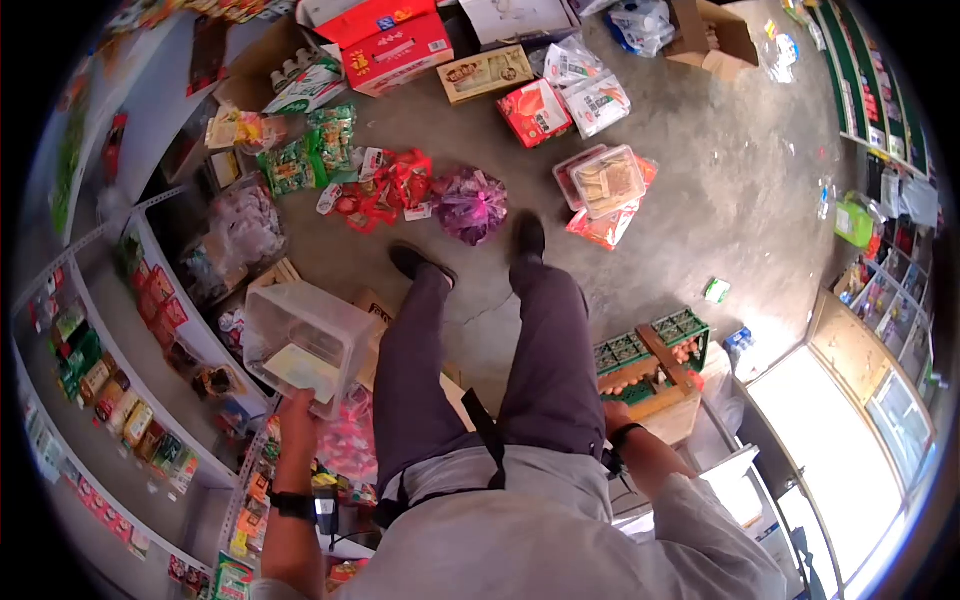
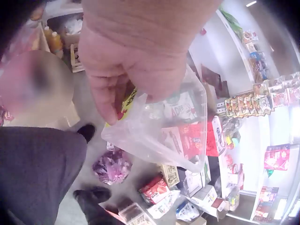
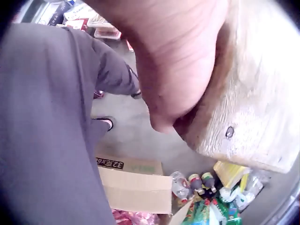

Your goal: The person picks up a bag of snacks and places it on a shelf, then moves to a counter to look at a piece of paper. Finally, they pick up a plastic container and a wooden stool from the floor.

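My left hand (image 1: 300, 412) grips the rim of a clear plastic bin (image 1: 322, 318), which is tilted beside my left leg. A pale yellow card (image 1: 302, 368) shows at the bin's near side. In the left wrist view, thumb and fingers close over the bin wall, with a bright yellow strip (image 2: 129, 103) under them. My right hand (image 3: 180, 70) rests against the edge of a thick wooden block (image 3: 253, 108); its fingers are hidden by the wood. In the head view this hand (image 1: 617, 418) is by my right thigh, close to a wooden box (image 1: 660, 418).
Green egg trays (image 1: 640, 350) stand by the wooden box. Ahead on the floor lie a purple bag (image 1: 470, 205), red packets (image 1: 385, 190), clear food tubs (image 1: 608, 182) and a red carton (image 1: 395, 55). Stocked shelves (image 1: 150, 350) line the left; an open cardboard box (image 3: 138, 190) is below.
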Demonstrator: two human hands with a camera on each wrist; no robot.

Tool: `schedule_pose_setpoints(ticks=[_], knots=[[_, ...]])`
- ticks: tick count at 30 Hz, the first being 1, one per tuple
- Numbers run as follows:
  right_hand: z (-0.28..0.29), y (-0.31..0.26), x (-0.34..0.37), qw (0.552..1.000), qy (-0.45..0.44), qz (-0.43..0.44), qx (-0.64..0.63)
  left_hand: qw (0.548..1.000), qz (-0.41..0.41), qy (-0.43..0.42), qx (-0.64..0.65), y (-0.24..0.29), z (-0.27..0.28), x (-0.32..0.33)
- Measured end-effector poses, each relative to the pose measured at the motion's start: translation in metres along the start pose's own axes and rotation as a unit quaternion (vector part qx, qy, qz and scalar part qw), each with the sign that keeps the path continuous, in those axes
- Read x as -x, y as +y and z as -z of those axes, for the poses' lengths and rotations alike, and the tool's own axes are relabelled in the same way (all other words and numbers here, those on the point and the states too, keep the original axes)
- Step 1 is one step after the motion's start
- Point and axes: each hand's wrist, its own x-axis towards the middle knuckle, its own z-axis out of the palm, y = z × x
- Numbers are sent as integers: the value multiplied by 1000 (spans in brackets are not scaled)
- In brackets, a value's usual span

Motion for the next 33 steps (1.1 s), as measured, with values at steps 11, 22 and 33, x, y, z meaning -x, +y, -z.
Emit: schedule_pose_setpoints(ticks=[11,22,33], knots=[[69,-79,-252,992,-12,88,-93,994,76,-16,-81,16,-116,-77],[66,-117,-368,976,24,73,-205,986,80,-49,-139,22,-247,-178],[182,70,-271,903,242,-16,-355,992,42,-86,82,-16,-314,-285]])
